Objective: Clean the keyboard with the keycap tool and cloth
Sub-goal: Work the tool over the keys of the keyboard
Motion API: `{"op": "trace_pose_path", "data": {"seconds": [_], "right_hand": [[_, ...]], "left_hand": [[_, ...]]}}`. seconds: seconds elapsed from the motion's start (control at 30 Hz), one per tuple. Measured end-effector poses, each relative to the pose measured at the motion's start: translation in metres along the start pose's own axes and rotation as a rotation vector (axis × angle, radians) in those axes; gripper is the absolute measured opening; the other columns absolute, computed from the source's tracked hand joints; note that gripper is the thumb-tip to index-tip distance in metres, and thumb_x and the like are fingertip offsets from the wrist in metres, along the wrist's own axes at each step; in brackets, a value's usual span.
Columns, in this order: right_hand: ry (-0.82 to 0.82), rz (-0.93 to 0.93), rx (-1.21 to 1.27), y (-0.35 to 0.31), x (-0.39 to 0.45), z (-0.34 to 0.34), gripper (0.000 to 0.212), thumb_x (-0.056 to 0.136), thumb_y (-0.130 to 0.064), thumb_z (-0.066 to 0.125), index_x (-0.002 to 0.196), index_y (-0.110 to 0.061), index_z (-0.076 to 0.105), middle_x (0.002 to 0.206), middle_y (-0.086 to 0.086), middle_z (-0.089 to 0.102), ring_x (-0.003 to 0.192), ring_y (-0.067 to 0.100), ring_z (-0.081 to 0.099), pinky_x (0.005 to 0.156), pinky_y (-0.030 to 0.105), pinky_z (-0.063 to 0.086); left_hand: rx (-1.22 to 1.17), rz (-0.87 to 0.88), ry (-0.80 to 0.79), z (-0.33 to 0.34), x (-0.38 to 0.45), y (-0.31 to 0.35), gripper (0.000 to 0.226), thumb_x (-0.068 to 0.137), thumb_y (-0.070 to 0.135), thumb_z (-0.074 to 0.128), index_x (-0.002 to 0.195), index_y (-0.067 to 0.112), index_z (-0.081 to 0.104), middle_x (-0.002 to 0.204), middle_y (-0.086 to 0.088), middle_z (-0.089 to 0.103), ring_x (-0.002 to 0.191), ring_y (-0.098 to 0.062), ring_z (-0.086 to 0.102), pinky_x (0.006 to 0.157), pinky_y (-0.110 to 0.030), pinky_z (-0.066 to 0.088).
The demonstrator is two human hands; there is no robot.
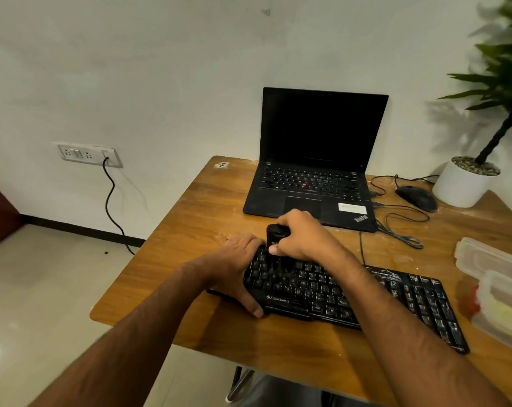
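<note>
Now both hands [303, 236] on keyboard [366, 301].

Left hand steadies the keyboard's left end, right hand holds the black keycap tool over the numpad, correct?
Not the numpad. In the head view the right hand holds the keycap tool over the keyboard's upper-left keys; the left hand steadies the left end.
</note>
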State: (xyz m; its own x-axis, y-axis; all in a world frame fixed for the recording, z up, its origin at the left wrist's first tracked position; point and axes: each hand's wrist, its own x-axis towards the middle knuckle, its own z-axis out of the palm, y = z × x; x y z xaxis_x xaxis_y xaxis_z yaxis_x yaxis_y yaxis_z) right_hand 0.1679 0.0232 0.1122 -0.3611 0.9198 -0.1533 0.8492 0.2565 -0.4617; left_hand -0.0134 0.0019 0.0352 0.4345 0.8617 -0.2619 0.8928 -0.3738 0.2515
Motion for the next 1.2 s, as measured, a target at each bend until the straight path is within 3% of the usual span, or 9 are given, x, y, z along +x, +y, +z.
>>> {"op": "trace_pose_path", "data": {"seconds": [0.1,0.23,0.37,0.5,0.67,0.83,0.97,1.07,1.2], "right_hand": [[-0.079,0.056,-0.102,0.002,0.001,-0.014,0.042,0.077,-0.026,0.083,0.115,-0.018,0.069,0.099,0.0,0.062,0.091,0.019,0.059,0.074,0.03,0.045],[0.102,0.039,-0.031,0.006,0.007,-0.022,0.028,0.075,-0.024,0.082,0.099,-0.014,0.073,0.091,0.003,0.067,0.093,0.024,0.064,0.069,0.027,0.042],[0.106,0.062,-0.039,0.012,0.002,-0.007,0.033,0.079,-0.025,0.081,0.109,-0.016,0.07,0.102,0.004,0.068,0.093,0.022,0.061,0.077,0.029,0.045],[0.032,0.137,-0.125,0.022,0.002,-0.028,0.031,0.077,-0.023,0.081,0.105,-0.015,0.071,0.085,0.0,0.06,0.083,0.021,0.059,0.068,0.028,0.043],[0.085,0.114,0.04,0.026,0.005,-0.024,0.028,0.077,-0.023,0.083,0.101,-0.016,0.071,0.095,0.002,0.068,0.093,0.022,0.064,0.076,0.03,0.046],[-0.083,0.124,0.048,0.037,0.002,-0.028,0.031,0.078,-0.019,0.083,0.106,-0.017,0.071,0.096,0.004,0.069,0.094,0.022,0.066,0.079,0.036,0.052],[0.018,0.135,0.307,0.044,0.008,-0.03,0.019,0.08,-0.012,0.08,0.095,-0.013,0.069,0.091,0.008,0.07,0.087,0.024,0.071,0.084,0.045,0.06],[-0.01,0.144,0.229,0.046,0.008,-0.017,0.019,0.08,-0.018,0.081,0.094,-0.017,0.068,0.093,0.006,0.07,0.093,0.024,0.068,0.089,0.046,0.057],[-0.159,0.158,0.266,0.051,0.006,-0.025,0.016,0.085,-0.008,0.075,0.098,-0.006,0.066,0.091,0.013,0.07,0.081,0.027,0.072,0.066,0.035,0.06]], "left_hand": [[-0.019,-0.004,0.006,0.0,0.001,0.0,0.136,0.048,0.076,0.088,0.154,0.025,0.021,0.149,0.006,0.031,0.134,-0.012,0.03,0.121,-0.04,0.032],[-0.029,-0.001,0.002,0.0,0.001,0.0,0.138,0.046,0.077,0.087,0.155,0.024,0.021,0.151,0.005,0.029,0.136,-0.014,0.029,0.121,-0.043,0.032],[-0.01,0.002,0.007,0.002,0.0,-0.001,0.14,0.046,0.079,0.087,0.156,0.022,0.02,0.151,0.004,0.029,0.137,-0.015,0.029,0.122,-0.042,0.031],[-0.019,-0.011,0.002,0.003,0.002,0.0,0.141,0.046,0.078,0.087,0.156,0.022,0.019,0.152,0.004,0.029,0.138,-0.015,0.029,0.122,-0.043,0.03],[-0.02,0.001,0.006,0.003,0.003,-0.002,0.141,0.046,0.08,0.086,0.156,0.022,0.02,0.151,0.005,0.029,0.136,-0.014,0.029,0.122,-0.041,0.03],[-0.026,-0.009,0.002,0.005,0.004,-0.003,0.141,0.046,0.08,0.086,0.156,0.024,0.019,0.152,0.005,0.029,0.137,-0.014,0.029,0.122,-0.042,0.03],[-0.027,-0.006,0.001,0.005,0.004,-0.003,0.141,0.043,0.082,0.084,0.155,0.023,0.021,0.152,0.005,0.03,0.137,-0.016,0.03,0.122,-0.044,0.031],[-0.024,-0.008,0.0,0.005,0.004,-0.004,0.142,0.042,0.084,0.082,0.155,0.023,0.021,0.151,0.005,0.03,0.136,-0.015,0.03,0.121,-0.043,0.032],[-0.031,-0.008,0.002,0.006,0.004,-0.004,0.144,0.042,0.084,0.082,0.156,0.023,0.019,0.151,0.005,0.03,0.136,-0.014,0.03,0.122,-0.042,0.032]]}}
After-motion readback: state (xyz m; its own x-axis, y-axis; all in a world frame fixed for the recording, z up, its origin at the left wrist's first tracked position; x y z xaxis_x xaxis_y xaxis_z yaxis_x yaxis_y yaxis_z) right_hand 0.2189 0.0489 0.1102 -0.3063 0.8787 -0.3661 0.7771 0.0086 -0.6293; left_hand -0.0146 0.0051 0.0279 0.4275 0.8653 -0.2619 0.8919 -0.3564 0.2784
